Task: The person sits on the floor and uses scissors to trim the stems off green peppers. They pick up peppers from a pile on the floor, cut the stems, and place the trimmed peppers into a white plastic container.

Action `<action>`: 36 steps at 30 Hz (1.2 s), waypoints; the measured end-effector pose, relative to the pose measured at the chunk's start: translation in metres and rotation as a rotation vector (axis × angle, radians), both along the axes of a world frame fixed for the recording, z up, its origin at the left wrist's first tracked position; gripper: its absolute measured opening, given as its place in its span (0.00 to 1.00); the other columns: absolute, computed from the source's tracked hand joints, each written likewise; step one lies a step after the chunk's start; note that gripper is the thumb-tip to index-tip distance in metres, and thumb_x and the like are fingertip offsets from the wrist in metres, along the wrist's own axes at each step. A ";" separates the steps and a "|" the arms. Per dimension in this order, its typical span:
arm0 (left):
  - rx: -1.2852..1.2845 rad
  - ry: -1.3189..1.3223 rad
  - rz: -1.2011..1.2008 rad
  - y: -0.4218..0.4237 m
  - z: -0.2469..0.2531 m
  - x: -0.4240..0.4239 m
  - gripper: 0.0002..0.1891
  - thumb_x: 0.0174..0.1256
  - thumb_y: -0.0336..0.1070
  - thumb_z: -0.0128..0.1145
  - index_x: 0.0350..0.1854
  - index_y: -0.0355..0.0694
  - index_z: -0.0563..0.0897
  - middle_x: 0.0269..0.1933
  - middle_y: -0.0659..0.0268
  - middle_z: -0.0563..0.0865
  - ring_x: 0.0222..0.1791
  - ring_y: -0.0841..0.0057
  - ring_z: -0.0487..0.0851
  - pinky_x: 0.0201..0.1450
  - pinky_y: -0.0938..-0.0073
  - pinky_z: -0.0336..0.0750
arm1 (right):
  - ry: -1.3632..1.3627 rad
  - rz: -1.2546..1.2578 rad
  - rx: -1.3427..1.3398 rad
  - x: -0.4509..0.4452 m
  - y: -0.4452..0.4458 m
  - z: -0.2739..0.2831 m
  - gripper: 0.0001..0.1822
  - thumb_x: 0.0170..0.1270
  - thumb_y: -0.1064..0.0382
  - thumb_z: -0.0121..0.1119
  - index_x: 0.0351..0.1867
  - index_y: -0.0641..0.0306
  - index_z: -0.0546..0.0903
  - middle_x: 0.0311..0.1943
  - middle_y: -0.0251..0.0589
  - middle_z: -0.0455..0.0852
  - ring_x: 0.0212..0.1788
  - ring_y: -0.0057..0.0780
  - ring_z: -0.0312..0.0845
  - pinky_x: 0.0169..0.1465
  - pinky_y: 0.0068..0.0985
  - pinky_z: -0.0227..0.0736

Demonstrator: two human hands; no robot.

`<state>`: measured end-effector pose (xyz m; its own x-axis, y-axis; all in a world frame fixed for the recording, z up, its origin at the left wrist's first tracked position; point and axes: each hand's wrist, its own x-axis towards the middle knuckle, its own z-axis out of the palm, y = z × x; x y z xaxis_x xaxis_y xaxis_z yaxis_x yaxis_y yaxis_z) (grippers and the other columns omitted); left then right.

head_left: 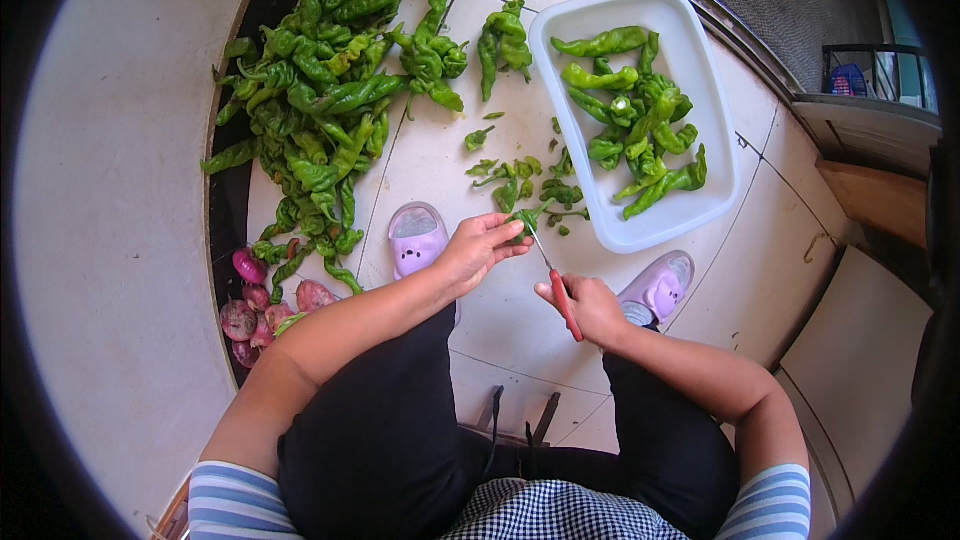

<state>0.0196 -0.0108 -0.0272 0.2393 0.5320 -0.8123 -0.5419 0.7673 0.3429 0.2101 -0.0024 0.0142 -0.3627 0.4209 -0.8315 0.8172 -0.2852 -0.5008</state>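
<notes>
My left hand (484,247) pinches a green pepper (523,226) between thumb and fingers above the tiled floor. In my right hand (589,307) is a pair of scissors (561,300) with red handles, its metal blades touching the pepper. Pepper scraps and cut stem ends (506,191) lie on the tiles just beyond my hands. A white plastic tray (607,229) at the right holds several green peppers (645,120). To the left, a large heap of wrinkled green peppers (315,97) spreads over the floor, with a few peppers (504,41) apart from it near the tray.
Red onions (240,319) lie by the wall at the left, below the heap. My feet in lilac clogs (412,244) rest on the tiles either side of my hands. A door track (750,52) runs behind the tray. White and wooden furniture (855,345) stands at the right.
</notes>
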 end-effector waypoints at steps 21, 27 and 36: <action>0.472 0.973 -0.512 -0.004 -0.033 -0.018 0.14 0.57 0.36 0.58 0.44 0.36 0.75 0.45 0.59 0.77 0.45 0.77 0.74 0.46 0.77 0.68 | 0.600 -0.426 -0.940 0.007 -0.008 -0.010 0.35 0.60 0.30 0.26 0.39 0.63 0.68 0.23 0.35 0.69 0.26 0.26 0.67 0.31 0.23 0.64; 0.566 0.285 -0.102 0.056 0.012 0.001 0.17 0.57 0.34 0.56 0.50 0.37 0.74 0.49 0.57 0.75 0.47 0.72 0.75 0.48 0.76 0.69 | 0.556 -0.422 -0.934 0.011 -0.008 -0.012 0.34 0.62 0.32 0.26 0.39 0.63 0.68 0.22 0.35 0.67 0.26 0.25 0.67 0.31 0.23 0.64; 0.983 2.056 -1.013 0.107 -0.047 -0.101 0.17 0.48 0.31 0.59 0.44 0.42 0.76 0.44 0.64 0.72 0.46 0.68 0.69 0.47 0.69 0.63 | 0.580 -0.465 -0.912 0.010 -0.008 -0.013 0.35 0.60 0.30 0.29 0.38 0.64 0.66 0.22 0.32 0.67 0.23 0.22 0.66 0.29 0.20 0.63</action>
